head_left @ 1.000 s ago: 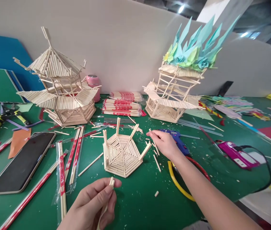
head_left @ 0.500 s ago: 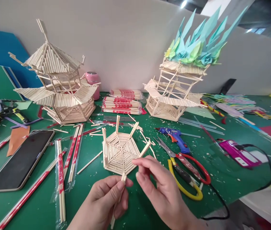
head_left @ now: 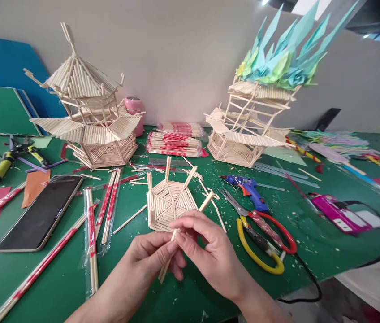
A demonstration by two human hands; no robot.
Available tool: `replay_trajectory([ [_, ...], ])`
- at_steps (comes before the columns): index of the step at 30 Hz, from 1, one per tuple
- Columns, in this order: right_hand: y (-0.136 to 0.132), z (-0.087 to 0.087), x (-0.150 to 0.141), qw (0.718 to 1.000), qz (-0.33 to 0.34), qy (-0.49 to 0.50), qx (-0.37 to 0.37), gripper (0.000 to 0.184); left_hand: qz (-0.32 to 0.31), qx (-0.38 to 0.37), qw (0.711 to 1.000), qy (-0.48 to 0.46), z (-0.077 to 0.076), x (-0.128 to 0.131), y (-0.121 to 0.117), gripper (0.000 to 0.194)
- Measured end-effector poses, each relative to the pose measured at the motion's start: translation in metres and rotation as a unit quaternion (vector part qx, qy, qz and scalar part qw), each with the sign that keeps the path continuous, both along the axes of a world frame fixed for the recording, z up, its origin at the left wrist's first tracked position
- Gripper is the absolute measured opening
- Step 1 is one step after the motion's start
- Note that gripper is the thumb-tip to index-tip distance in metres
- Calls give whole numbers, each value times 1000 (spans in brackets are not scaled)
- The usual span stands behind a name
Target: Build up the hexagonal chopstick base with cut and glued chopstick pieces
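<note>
A pair of thin wooden sticks (head_left: 163,272) is pinched between the thumb and fingers of my left hand (head_left: 144,258), slanting down toward me. My right hand (head_left: 208,253) closes thumb and fingertips around their upper end, so that end is partly hidden. Just beyond both hands lies a flat many-sided base of wooden sticks (head_left: 165,202) with a web-like pattern. Short paired posts stand up at several of its corners. My right fingers cover its near right part.
Two stick pavilions, a left one (head_left: 89,130) and a paper-topped one (head_left: 253,134), stand behind. To the right are a blue glue gun (head_left: 248,190) and scissors (head_left: 260,237). A phone (head_left: 40,213) and wrapped chopsticks (head_left: 91,237) lie left; more chopstick packs (head_left: 174,144) sit at the back.
My right hand has moved left and in, from open beside the sticks to gripping their upper end. The view has shifted slightly, so the table's things appear a little further right.
</note>
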State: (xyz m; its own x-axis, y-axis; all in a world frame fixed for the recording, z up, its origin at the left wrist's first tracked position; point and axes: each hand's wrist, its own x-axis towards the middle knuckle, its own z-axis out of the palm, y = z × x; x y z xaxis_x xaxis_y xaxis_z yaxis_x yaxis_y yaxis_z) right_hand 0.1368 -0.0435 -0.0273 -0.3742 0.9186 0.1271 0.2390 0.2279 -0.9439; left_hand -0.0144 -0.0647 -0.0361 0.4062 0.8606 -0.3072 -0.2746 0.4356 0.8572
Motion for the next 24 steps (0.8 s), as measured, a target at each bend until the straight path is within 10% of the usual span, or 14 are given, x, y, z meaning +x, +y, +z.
replay_trajectory([
  [7,-6,-9,-5,998,10,47,-40,21,-26,-15,998,48,-4,4,-4,35],
  [11,-7,-14,-1,992,-50,98,-58,18,-97,111,969,198,-5,-6,-9,29],
  [14,-6,-13,7,988,-85,111,-63,17,-76,259,878,395,-10,-25,-8,28],
  [20,-10,-12,12,995,-57,74,-44,16,-82,342,540,765,-13,-53,25,28],
  [24,-12,-14,10,996,-50,47,-48,18,-143,341,489,790,-13,-51,42,24],
])
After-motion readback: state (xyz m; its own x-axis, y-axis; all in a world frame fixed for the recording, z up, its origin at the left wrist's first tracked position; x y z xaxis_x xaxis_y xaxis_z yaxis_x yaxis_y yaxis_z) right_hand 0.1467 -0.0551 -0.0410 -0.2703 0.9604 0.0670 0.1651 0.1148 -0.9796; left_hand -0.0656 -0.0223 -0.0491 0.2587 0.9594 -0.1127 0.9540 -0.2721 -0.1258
